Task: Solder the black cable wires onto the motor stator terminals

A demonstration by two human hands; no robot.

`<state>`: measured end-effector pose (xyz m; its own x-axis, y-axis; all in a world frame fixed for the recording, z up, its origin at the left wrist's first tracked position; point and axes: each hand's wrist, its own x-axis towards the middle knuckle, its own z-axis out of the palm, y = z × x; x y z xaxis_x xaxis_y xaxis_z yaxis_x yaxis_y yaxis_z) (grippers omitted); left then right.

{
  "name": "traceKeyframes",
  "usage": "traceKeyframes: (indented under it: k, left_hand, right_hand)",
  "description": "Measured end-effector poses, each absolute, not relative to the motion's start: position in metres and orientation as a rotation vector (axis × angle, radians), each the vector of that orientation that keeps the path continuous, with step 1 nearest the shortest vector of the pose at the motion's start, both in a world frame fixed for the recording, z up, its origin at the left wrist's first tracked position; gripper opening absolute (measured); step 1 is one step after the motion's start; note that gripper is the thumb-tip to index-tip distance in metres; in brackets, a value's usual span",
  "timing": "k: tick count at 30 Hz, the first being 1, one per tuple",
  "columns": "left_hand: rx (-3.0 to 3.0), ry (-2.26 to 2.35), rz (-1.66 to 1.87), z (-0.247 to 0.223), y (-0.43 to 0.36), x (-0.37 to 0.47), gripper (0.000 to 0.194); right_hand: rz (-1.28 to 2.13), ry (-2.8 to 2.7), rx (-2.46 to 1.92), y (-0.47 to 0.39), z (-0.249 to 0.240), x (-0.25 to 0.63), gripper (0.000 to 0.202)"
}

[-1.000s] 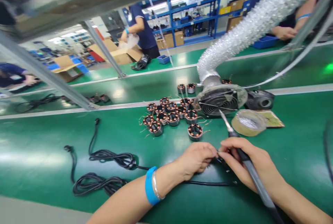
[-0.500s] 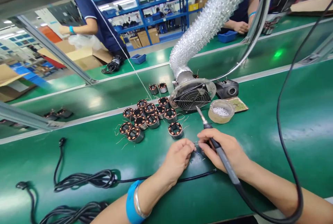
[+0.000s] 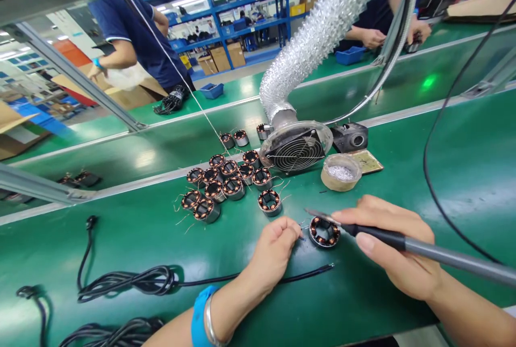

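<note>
My left hand [image 3: 278, 242] is closed in a pinch on a thin wire [image 3: 304, 226], just left of a motor stator [image 3: 324, 232]. The stator, a ring of copper coils, stands on the green bench. In my right hand [image 3: 407, 255] a soldering iron [image 3: 455, 255] lies nearly level, gripped between thumb and fingers. Its tip points left, over the stator's upper rim and close to the wire; whether it touches cannot be made out. A stripped black cable end [image 3: 322, 269] lies just below the stator.
Several more stators [image 3: 233, 188] cluster at the back, beside a fume extractor fan [image 3: 298, 150] on a foil duct [image 3: 294, 62]. A round tub [image 3: 341, 172] and an iron stand [image 3: 350, 137] stand to its right. Coiled black cables [image 3: 129, 282] lie left. Co-workers are across the bench.
My right hand has turned the soldering iron from pointing up and away to pointing left over the stator, which now shows fully. My left hand stays in its pinch.
</note>
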<state>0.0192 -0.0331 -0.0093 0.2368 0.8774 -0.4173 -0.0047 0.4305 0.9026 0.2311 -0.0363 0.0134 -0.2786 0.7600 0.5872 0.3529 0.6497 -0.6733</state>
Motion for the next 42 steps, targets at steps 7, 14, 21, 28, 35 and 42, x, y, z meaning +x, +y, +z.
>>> traceKeyframes:
  k: [7,14,21,28,35,42]
  left_hand:
    - [0.975,1.168,0.742,-0.009,-0.032,0.019,0.027]
    - [0.98,1.171,0.749,-0.01,-0.033,0.018,0.03]
    - [0.983,1.163,0.751,-0.012,-0.032,0.018,0.029]
    - [1.006,1.161,0.735,-0.012,-0.034,0.019,0.028]
    - [1.024,1.178,0.729,-0.014,-0.032,0.018,0.026]
    - [1.032,1.183,0.715,-0.012,-0.033,0.019,0.025]
  right_hand:
    - [0.581,-1.796,-0.911,-0.036,0.015,0.226,0.012]
    - [0.561,-1.785,-0.91,-0.035,0.019,0.224,0.012]
    - [0.59,-1.827,-0.874,-0.037,0.015,0.222,0.013]
    - [0.486,-1.895,-0.79,-0.043,0.012,0.218,0.015]
    - [0.339,-1.988,-0.734,-0.047,0.02,0.217,0.022]
    - [0.346,-1.919,-0.719,-0.046,0.02,0.218,0.023]
